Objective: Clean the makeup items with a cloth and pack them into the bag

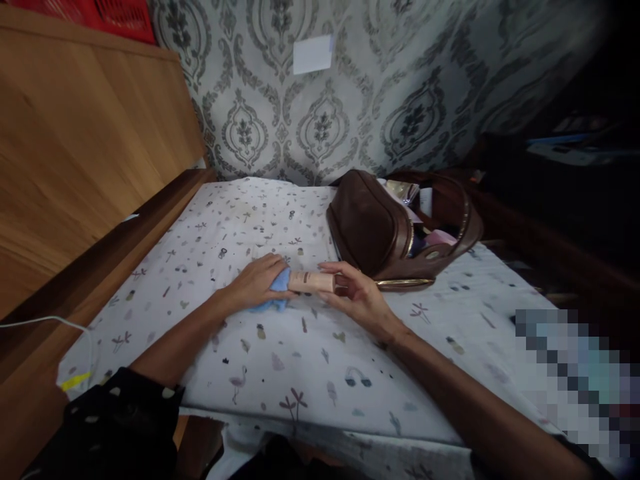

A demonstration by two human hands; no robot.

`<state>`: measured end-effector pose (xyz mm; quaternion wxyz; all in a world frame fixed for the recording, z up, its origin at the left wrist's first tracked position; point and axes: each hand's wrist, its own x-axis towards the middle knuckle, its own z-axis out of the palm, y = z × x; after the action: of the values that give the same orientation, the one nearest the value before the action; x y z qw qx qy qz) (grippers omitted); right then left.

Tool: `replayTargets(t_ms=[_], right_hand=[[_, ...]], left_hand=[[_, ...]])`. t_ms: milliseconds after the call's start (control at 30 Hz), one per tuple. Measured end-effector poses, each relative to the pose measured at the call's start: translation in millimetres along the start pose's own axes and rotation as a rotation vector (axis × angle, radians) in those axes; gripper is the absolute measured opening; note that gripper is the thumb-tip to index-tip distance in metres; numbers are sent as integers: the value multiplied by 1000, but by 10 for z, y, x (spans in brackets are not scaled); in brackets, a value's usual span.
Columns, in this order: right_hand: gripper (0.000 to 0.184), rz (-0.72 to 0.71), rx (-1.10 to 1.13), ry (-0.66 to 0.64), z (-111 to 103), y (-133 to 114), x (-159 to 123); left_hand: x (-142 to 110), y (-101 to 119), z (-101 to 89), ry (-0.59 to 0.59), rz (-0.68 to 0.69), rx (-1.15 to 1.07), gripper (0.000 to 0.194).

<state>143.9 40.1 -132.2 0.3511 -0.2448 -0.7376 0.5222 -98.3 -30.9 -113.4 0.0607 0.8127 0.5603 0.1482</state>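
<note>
Across the middle of the covered surface lies a slim beige cosmetic bottle [311, 281], held level between both hands; its print is too small to read. My left hand [256, 281] is closed round a blue cloth [281, 283], which wraps the bottle's left end and hides it. Fingers and thumb of my right hand [357, 293] pinch the bottle's right end. Just beyond that hand sits a brown leather bag [370, 217], its zip undone and its top gaping, with packets and a pink item visible inside.
A white patterned sheet [280, 360] covers the surface under my hands. At the left stands a wooden cabinet [90, 127] with a red basket [125, 17] on top. A white cable [55, 320] runs at the left edge. Behind is a papered wall [320, 127]. A blurred-out patch covers the lower right.
</note>
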Motion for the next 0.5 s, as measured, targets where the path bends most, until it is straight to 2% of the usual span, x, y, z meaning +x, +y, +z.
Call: replayTargets(t_ms=[100,200,300,400,500], right_hand=[[41,-56,97,-54,-2,-14,-6],[41,9,219,-80,-1,-30,-1],[46,91,254,-34,1,-43,7],[49,103,245,12,18,-50,-8],[49,96,199,19,52,-62,-50]], left_hand=[[-13,-48,-67,-31,-6,-82,66],[-30,-73,-110,-16,-6,-120,62],[-23,36,-71,147,20,33,61],[26,282,53,341,115,224,60],[99,472,182,378,207,305,54]])
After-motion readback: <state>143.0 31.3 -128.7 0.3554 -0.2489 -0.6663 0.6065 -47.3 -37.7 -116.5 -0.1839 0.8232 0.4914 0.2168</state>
